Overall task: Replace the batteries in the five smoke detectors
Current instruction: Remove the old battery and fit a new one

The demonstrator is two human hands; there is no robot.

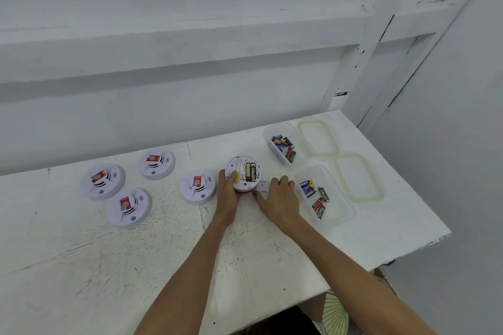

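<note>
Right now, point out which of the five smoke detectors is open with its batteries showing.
The rightmost smoke detector, gripped by the left hand: it lies back-up with batteries exposed. The other four lie face-up with red tags.

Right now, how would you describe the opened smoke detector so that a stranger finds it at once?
On the white table, look just left of the two clear tubs of batteries. There the left hand grips a round white smoke detector. It alone lies face down with batteries showing in its back; the other four detectors lie face up with red labels.
</note>
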